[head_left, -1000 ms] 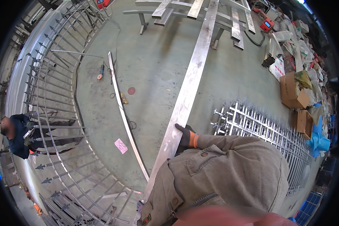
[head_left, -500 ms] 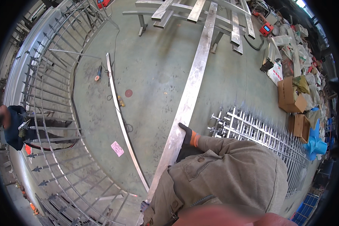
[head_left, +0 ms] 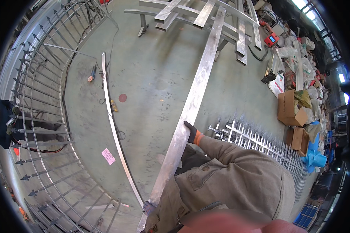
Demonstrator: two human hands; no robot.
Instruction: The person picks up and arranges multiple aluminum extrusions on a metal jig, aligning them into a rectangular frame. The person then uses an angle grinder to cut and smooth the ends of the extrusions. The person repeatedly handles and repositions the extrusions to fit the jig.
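Observation:
A long, flat-faced rectangular metal tube (head_left: 195,95) runs from beside my body to a low metal stand (head_left: 142,23) at the far side, where its far end lies among other tubes. My right hand (head_left: 191,133), in a dark glove with an orange cuff, is closed on the tube's right edge partway along, the fingers hidden beneath. Nearer my body, my left hand (head_left: 148,207) in a greyish-purple glove grips the tube's near part, partly covered by my jacket. To the left lies a thinner metal bar (head_left: 113,126) on the floor, its near end close to my left hand.
A curved spiked metal railing (head_left: 46,134) stands at left, with another person (head_left: 4,126) behind it. On the floor are an angle grinder (head_left: 92,73), a reddish disc (head_left: 122,98) and a pink sheet (head_left: 108,156). Metal lattice panels (head_left: 256,141) and cardboard boxes (head_left: 287,108) lie at right.
My view has shifted slightly, so floor objects and railing sit farther left. Both hands keep hold of the tube, and more of my left glove shows.

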